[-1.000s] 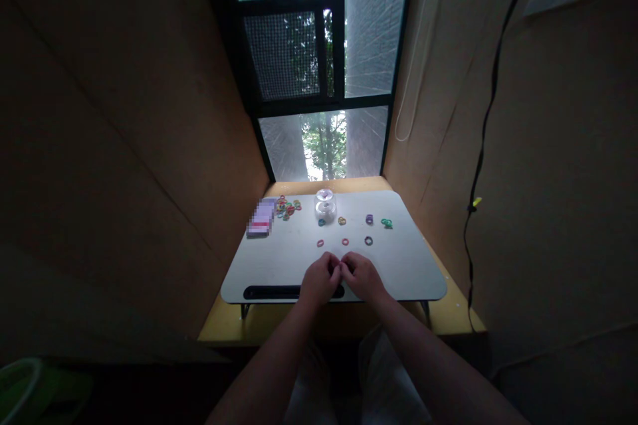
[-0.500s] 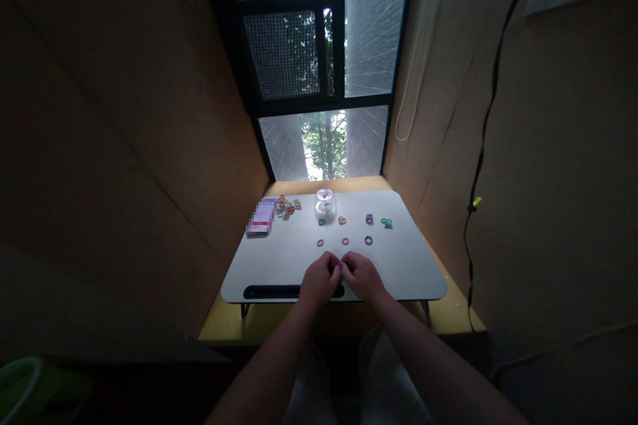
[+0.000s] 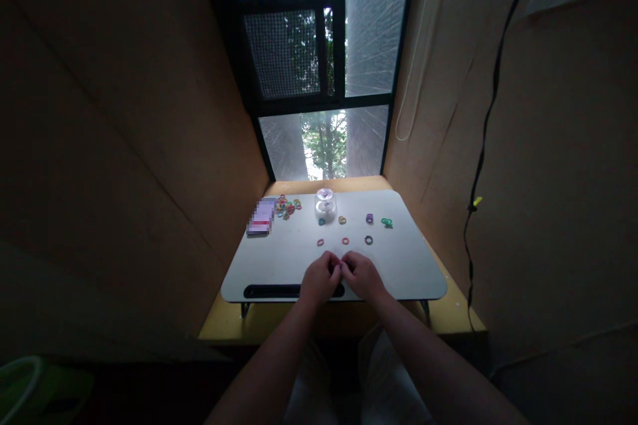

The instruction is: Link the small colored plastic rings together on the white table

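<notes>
My left hand [image 3: 319, 277] and my right hand [image 3: 361, 273] meet fingertip to fingertip over the near middle of the white table [image 3: 279, 259]. Both are closed in a pinch. A tiny pinkish spot shows between the fingertips, too small to name. Just beyond the hands lie a red band [image 3: 320, 242], a pink band [image 3: 345, 241] and a dark grey band [image 3: 369, 240], all small rings. Farther back sit small bunches of bands: teal [image 3: 321, 221], yellow [image 3: 341, 220], purple [image 3: 369, 218] and green [image 3: 387, 222].
A clear round container [image 3: 325, 206] stands at the table's back. To its left lies a pile of mixed coloured bands [image 3: 287, 208], beside a pixelated flat object [image 3: 261, 217]. A black slot [image 3: 272, 291] runs along the near edge, partly under my left hand. A black cable [image 3: 483, 146] hangs right.
</notes>
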`<state>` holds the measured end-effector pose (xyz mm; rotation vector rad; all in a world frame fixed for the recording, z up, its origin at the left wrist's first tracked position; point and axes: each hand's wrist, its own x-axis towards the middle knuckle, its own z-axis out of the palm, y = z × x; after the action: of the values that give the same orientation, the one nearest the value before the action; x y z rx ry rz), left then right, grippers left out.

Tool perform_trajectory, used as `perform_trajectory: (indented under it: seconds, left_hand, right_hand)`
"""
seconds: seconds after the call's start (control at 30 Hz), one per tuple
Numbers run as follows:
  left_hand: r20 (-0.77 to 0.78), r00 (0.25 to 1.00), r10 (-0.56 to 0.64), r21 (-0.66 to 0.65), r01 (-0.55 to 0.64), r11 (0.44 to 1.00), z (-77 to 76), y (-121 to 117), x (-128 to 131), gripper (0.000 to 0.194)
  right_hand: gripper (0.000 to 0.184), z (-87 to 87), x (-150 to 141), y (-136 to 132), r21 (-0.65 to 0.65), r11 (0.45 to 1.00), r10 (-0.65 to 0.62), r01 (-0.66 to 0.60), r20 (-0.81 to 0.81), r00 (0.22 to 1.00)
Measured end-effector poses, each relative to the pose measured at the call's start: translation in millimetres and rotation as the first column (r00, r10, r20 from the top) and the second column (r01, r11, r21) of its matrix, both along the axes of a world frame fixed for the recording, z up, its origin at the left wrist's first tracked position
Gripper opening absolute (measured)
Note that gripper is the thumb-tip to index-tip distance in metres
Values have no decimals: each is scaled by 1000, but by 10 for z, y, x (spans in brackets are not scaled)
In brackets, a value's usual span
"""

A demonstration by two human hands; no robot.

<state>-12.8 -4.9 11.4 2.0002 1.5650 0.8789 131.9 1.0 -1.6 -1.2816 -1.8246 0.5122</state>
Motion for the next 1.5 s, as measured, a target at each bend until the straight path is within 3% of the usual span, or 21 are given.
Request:
perform_trajectory:
  seconds: [1.5]
  left_hand:
    - [-10,1000,15,-14,-15,1000,54,-26,21,8]
  right_hand:
    - [12,35,3,-16,-14,1000,-1,1,-15,1000]
